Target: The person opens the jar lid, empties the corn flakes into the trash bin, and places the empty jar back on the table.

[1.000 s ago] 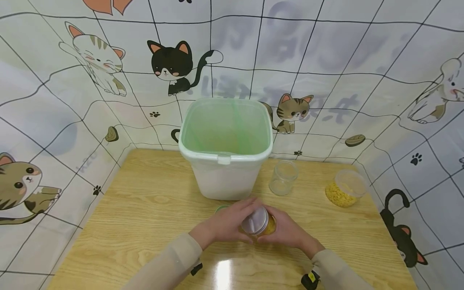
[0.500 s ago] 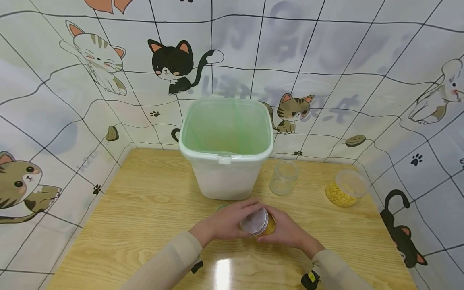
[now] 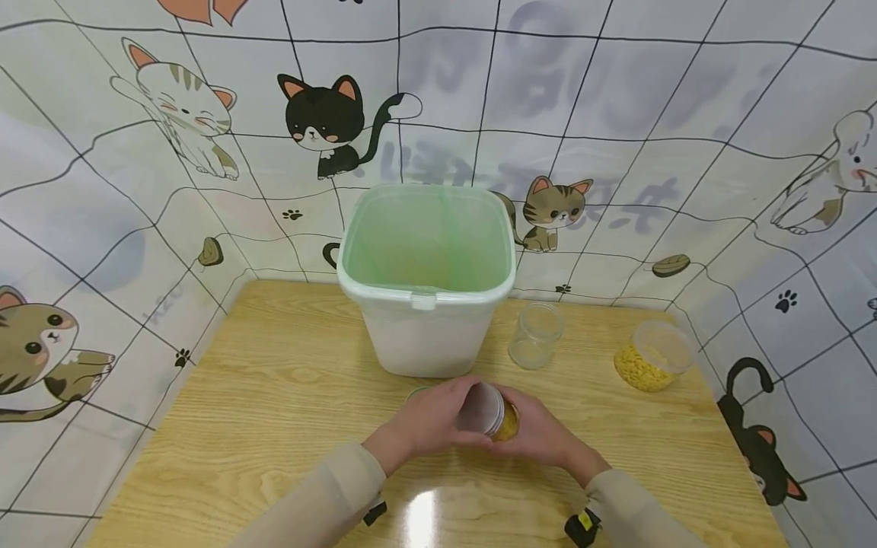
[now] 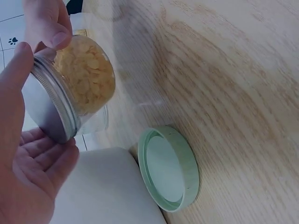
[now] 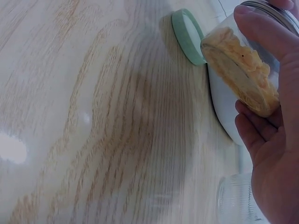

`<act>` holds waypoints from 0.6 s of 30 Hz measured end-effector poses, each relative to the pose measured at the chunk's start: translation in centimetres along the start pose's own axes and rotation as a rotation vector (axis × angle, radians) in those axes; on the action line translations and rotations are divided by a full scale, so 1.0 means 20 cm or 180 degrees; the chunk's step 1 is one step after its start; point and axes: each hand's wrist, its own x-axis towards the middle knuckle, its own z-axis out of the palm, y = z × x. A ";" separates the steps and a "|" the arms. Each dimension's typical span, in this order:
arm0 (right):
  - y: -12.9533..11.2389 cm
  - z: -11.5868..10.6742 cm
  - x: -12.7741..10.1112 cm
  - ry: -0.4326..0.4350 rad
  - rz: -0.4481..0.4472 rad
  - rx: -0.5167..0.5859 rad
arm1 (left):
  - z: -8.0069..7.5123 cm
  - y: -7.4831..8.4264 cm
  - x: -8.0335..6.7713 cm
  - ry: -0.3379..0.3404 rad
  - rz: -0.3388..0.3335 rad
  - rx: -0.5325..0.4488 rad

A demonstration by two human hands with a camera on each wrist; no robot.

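Observation:
A clear jar (image 3: 508, 423) of yellow flakes is held tilted above the table, its silver screw lid (image 3: 478, 409) facing left. My left hand (image 3: 430, 420) holds the lid; in the left wrist view its thumb and fingers lie at opposite sides of the ridged lid edge. Around the jar's body curls my right hand (image 3: 541, 432), thumb on one side and fingers on the other, as the right wrist view shows. A green ring-edged lid (image 4: 189, 163) lies on the table beside the bin, mostly hidden by my left hand in the head view.
Behind the hands stands a white bin (image 3: 428, 335) with a pale green inside. To its right is a clear glass jar (image 3: 537, 335). Farther right, a clear tub (image 3: 647, 367) of yellow pieces rests on the wooden table (image 3: 288, 365). Cat-printed walls enclose the table.
My left hand has shifted around the lid, its thumb now nearer the right hand. The jar has tipped slightly, so the lid faces more to the left. Other objects stayed put.

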 end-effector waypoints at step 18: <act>0.01 0.00 -0.01 -0.0051 -0.0010 -0.0109 | -0.05 -0.03 -0.01 -0.0383 0.0822 0.0035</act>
